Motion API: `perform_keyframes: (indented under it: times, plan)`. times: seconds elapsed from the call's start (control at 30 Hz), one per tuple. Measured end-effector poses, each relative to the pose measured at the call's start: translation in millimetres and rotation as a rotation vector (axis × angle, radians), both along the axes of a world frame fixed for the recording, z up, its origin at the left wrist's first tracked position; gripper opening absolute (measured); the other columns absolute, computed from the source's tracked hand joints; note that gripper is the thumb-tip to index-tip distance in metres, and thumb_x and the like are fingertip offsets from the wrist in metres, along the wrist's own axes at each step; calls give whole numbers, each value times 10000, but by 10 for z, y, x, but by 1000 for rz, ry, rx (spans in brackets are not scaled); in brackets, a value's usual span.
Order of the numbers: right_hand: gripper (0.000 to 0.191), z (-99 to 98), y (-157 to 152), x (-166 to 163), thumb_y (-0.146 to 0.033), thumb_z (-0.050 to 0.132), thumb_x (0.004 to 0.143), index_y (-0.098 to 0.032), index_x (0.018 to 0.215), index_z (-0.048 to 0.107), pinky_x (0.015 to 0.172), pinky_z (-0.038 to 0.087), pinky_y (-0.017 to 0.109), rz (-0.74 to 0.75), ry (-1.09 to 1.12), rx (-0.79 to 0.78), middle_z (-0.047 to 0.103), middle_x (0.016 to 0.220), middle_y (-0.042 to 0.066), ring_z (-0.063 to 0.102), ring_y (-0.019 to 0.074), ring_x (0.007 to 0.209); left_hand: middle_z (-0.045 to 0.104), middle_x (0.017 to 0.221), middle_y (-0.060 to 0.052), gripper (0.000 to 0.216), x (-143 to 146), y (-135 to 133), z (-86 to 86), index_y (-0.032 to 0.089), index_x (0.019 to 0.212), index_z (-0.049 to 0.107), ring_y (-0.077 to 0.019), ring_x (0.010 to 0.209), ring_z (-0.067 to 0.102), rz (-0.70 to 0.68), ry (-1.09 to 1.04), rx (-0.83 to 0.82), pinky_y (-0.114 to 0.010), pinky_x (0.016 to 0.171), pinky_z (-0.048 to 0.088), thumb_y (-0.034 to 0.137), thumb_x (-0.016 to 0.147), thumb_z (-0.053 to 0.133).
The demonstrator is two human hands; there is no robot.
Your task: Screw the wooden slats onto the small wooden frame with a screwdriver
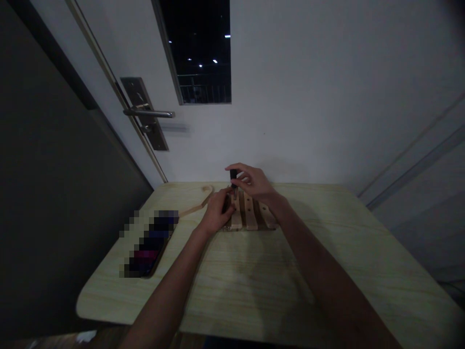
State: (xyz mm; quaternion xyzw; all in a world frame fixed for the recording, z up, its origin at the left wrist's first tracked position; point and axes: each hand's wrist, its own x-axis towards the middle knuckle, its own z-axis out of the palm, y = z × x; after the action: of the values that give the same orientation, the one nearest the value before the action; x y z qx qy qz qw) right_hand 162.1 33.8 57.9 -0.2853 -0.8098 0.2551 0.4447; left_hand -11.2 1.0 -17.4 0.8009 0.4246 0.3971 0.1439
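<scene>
My right hand [256, 182] is closed round the black handle of a screwdriver [233, 177], which stands nearly upright. Its tip points down at the left one of several pale wooden strips [237, 220] with dark holes. The strips lie side by side on a flat brownish base [242, 208], partly covered by my hands. At the left edge, my left hand [217, 212] grips the wooden strip, thumb on its face and fingers near the screwdriver's tip. Whether a screw sits under the tip is too small to tell.
A pale wooden stick with a hooked end [203, 203] lies left of my left hand. Nearer me is a phone [156, 249], partly pixelated. Behind the light wood-grain table [254, 281] stands a white door with a metal handle [152, 114] and a dark window.
</scene>
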Motion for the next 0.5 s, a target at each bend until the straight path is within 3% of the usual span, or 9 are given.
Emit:
perform_keyframes:
  times: [0.17,0.3,0.37,0.5]
  plan:
    - [372,4,-30,-20,-245,584,792,-242,1164,586,723,579,318,-64,42,-53,644,1109,53,649,162,865,560,1216,-120,476,3,-18,21,159,1266,435,-260,1090,515,0,7,-10,-421,952,402,242,805,517]
    - [426,21,-67,-26,-132,484,784,-225,1189,577,844,551,357,3,57,-68,624,1173,61,632,170,980,562,1215,-112,480,11,-26,38,170,1270,424,-259,1090,515,-7,17,-14,-416,954,398,229,802,511]
    - [455,21,-63,-25,-112,472,778,-212,1210,569,847,547,361,43,52,-67,641,1135,64,642,158,929,563,1204,-110,477,12,-22,29,173,1263,427,-260,1083,517,6,20,-15,-415,946,402,232,798,516]
    - [443,6,-28,-20,-169,541,781,-217,1220,578,698,571,308,-10,23,-86,671,1037,55,638,125,731,568,1180,-115,458,6,-6,1,161,1245,437,-261,1060,523,7,17,-17,-417,922,414,247,802,516]
